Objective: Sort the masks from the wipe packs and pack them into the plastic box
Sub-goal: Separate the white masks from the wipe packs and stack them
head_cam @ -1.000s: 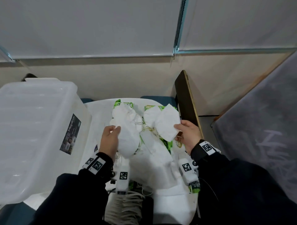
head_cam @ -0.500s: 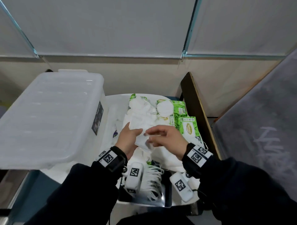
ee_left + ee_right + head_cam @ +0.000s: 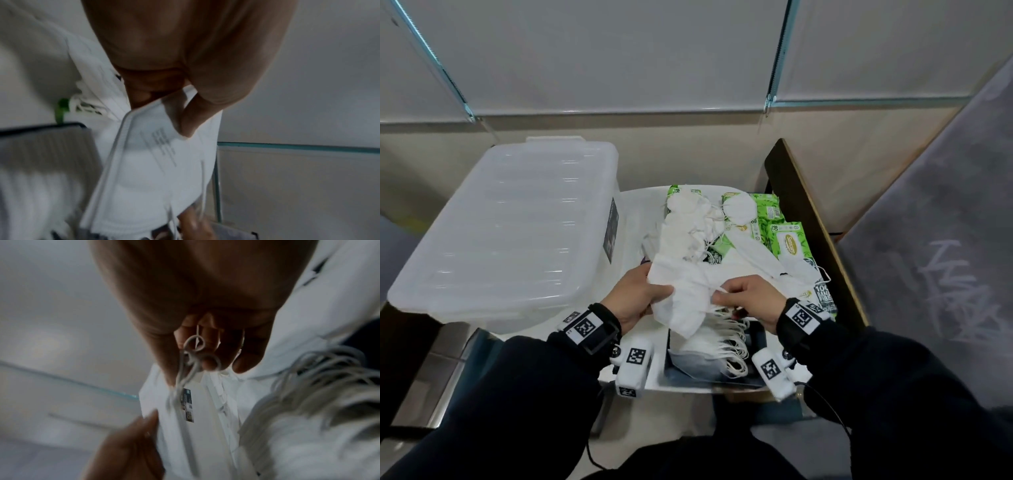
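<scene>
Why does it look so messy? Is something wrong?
Masks and green wipe packs are heaped together. One ear loop is twisted around the right hand fingers. The plastic box is lidded.

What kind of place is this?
Probably a storeroom or plain indoor workspace, not a home: bare pale wall panels, a small white table heaped with masks and wipe packs, and a lidded plastic box.
</scene>
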### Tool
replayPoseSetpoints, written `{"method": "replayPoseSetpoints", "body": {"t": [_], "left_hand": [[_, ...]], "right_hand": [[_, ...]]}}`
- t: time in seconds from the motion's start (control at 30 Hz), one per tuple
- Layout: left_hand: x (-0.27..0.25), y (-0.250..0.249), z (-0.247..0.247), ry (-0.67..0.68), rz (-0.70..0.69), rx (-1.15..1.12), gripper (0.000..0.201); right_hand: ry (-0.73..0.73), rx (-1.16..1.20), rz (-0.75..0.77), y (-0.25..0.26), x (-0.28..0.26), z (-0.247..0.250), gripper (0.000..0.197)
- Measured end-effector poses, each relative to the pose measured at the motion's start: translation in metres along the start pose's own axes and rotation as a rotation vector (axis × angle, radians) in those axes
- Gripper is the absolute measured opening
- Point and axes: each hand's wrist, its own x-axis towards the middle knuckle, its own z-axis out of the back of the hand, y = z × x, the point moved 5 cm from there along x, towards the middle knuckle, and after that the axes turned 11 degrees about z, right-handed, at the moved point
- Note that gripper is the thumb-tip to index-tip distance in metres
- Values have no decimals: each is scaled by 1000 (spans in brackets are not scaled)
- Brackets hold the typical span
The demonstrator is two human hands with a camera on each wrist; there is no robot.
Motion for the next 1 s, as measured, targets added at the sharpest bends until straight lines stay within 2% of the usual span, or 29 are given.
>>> {"method": "replayPoseSetpoints", "body": {"t": [0.07,0.1,0.17,0.2,0.27,0.33,0.4,0.47,0.53,0.63,0.7,0.87,0.93,1.0], "left_hand": [[0,13,11,-9,22,49,40],[0,20,15,4,41,36,40],[0,29,17,36,58,-4,40],[0,31,15,38,48,3,41],[-1,30,12,24,-6,74,40],[-2,28,8,7,-63,152,39],[-5,27,6,8,-99,217,35],[-9,28,5,-9,-150,346,27],[-11,32,6,-48,-228,546,19],[-9,45,9,-119,-297,837,18],[-6,55,3,-101,-318,980,17],[10,81,-24,-42,-425,1563,18],[12,86,-29,-26,-487,1687,19],[12,88,-33,-39,-555,1704,24]], "right_hand": [[-144,197,-57,-10,-5,7,12],[-184,374,-89,-11,-9,6,16],[-161,757,-165,-7,-17,-9,23],[-109,806,-179,-2,-21,-18,23],[-41,580,-132,-1,-20,-29,20],[-39,172,-45,-8,-14,-26,22],[-51,-82,-18,-15,-12,-18,23],[-15,-156,-14,-23,-18,-17,18],[24,-213,0,-34,-25,-18,21],[114,-437,8,-53,-30,-19,15],[142,-563,-21,-66,-32,-18,21],[196,-709,-145,-92,-40,-21,41],[197,-757,-155,-96,-40,-18,38],[159,-761,-146,-95,-37,-13,31]]}}
